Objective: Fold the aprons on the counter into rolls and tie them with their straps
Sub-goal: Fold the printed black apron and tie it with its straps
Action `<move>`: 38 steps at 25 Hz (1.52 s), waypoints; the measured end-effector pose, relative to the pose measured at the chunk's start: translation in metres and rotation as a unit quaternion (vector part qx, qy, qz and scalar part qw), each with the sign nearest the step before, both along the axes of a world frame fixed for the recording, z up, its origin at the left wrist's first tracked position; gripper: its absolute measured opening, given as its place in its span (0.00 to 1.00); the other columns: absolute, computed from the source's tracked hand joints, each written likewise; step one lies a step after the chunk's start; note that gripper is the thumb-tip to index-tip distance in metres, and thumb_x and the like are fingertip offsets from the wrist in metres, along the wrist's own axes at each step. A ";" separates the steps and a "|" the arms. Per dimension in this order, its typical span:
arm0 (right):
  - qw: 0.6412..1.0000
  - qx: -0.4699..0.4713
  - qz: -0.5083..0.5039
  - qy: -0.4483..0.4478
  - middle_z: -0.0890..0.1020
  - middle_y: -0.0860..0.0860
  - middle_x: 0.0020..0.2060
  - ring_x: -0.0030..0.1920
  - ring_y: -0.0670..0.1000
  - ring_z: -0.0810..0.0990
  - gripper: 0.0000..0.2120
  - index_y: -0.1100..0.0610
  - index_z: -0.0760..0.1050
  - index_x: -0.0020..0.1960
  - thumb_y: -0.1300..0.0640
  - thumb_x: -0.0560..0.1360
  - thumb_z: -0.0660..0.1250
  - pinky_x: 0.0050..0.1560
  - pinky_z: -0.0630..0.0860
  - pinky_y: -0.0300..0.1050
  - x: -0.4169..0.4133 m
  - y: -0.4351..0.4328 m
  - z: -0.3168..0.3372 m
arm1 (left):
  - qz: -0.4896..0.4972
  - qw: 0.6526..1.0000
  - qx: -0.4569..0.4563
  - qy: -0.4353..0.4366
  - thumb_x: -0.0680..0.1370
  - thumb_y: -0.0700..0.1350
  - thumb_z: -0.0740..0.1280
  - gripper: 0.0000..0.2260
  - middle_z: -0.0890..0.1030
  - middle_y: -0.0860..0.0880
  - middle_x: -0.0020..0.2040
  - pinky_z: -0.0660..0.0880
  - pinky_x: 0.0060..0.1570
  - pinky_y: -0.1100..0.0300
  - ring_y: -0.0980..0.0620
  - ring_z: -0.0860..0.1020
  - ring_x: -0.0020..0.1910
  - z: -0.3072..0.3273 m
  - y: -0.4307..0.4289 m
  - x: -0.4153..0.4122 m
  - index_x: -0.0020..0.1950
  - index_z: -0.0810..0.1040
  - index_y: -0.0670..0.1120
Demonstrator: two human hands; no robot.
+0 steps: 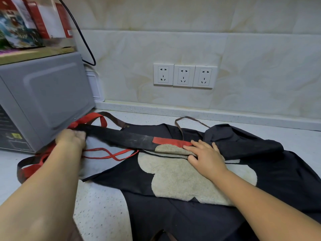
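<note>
**Step in hand:** first turn of the roll. The apron (pixel 191 220), dark with a beige patch (pixel 177 178), lies spread on the worktop (pixel 100 206). Its far edge is turned toward the person into 1 narrow fold (pixel 125 138), so rolling looks barely begun and tying is not yet reached.

**Left hand** (pixel 71 138): fingers curled round the fold's left end, just beside the microwave (pixel 48 98), holding it taut.

**Right hand** (pixel 205 157): fingers straight and slightly spread, pressing the fold's right part flat where the patch turns over.

**Straps** (pixel 107 154): red, loose, lying in loops on the worktop between the 2 hands and under the left forearm, apart from the fold.

**Behind the fold:** more dark cloth (pixel 243 141) with a brown strap (pixel 187 119). Whether it is a 2nd apron cannot be told.

**Next move, as judged:** both hands turn the fold over again toward the person, evenly along its length, keeping it tight and the straps outside the roll for tying.
</note>
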State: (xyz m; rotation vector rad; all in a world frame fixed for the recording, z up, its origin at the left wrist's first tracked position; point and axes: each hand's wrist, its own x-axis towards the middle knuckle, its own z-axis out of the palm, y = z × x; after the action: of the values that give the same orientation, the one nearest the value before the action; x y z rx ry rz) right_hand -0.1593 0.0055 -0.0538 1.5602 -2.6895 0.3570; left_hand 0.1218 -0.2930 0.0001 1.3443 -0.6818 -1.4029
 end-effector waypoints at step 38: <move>0.954 0.253 0.066 -0.144 0.43 0.48 0.78 0.77 0.57 0.38 0.46 0.38 0.47 0.77 0.36 0.66 0.68 0.72 0.47 0.68 0.032 0.092 0.049 | -0.591 0.635 -0.342 -0.362 0.77 0.51 0.65 0.21 0.73 0.53 0.70 0.55 0.75 0.49 0.53 0.65 0.73 -0.019 0.227 -0.161 0.70 0.71 0.57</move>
State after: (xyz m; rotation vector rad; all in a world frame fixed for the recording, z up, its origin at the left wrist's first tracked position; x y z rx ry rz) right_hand -0.1274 0.0977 -0.0048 1.9513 -3.0832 -0.1381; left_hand -0.0391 -0.0656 -0.0184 0.6715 -2.6974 -1.1288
